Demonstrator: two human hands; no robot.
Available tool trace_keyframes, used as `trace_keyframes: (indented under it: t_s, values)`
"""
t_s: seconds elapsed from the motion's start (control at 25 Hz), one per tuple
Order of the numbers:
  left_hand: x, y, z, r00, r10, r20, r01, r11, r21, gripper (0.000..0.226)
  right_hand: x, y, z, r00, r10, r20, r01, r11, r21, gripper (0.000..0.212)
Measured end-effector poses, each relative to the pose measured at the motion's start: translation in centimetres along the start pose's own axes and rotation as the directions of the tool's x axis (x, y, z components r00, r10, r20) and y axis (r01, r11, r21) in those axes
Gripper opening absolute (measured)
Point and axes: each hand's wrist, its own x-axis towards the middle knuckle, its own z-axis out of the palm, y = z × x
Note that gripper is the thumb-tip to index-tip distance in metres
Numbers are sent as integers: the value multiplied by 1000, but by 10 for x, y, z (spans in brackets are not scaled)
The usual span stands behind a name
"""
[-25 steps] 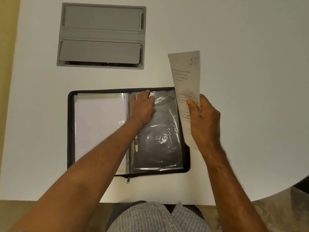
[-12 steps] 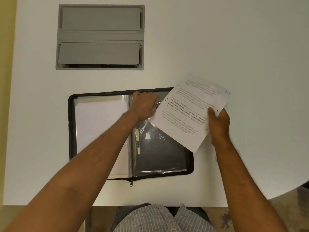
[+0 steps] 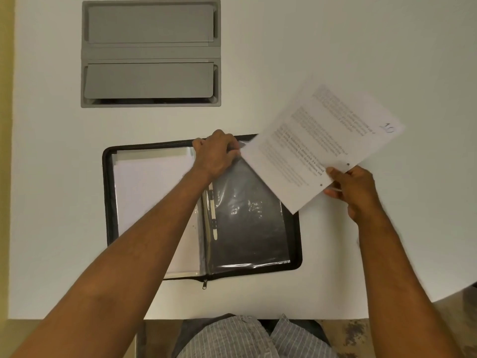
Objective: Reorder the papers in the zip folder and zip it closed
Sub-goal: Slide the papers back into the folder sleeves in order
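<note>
A black zip folder (image 3: 108,192) lies open on the white table. Its left half holds white papers (image 3: 149,197) in a clear sleeve; the right half shows an empty clear plastic sleeve (image 3: 247,220) over black lining. My left hand (image 3: 216,156) grips the top edge of that sleeve near the spine. My right hand (image 3: 353,192) pinches the lower edge of a printed sheet (image 3: 317,140) marked "10", held tilted above the folder's top right corner. The zipper pull (image 3: 204,284) hangs at the folder's near edge.
A grey recessed cable box (image 3: 151,52) with two flaps sits in the table at the back. The table (image 3: 387,47) extends bare to the right and behind. The near table edge and my striped shirt (image 3: 247,337) are below.
My right hand has turned the sheet from upright to flat and tilted, moving it right and away. My left hand has curled onto the sleeve's top edge.
</note>
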Motion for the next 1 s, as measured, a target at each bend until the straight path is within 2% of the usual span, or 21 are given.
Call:
trace_keyframes:
  t_s: [0.2, 0.36, 0.52, 0.84, 1.0]
  values:
    - [-8, 2, 5, 997, 57, -54, -59, 997, -47, 18, 22, -22, 30, 1000, 17, -2, -14, 910, 415, 29]
    - [-14, 3, 9, 991, 77, -110, -79, 997, -17, 17, 40, -48, 69, 998, -16, 53, -18, 816, 577, 20]
    - [-15, 1, 12, 990, 71, -121, -76, 997, -35, 16, 57, -69, 101, 994, -85, 74, 30, 834, 551, 20]
    - [-8, 4, 11, 988, 49, -149, -57, 997, -48, 17, 65, -93, 121, 963, -203, 175, 158, 957, 243, 17]
    - [-5, 7, 11, 987, 46, -151, -58, 996, -71, 17, 67, -98, 121, 959, -215, 184, 160, 948, 274, 19]
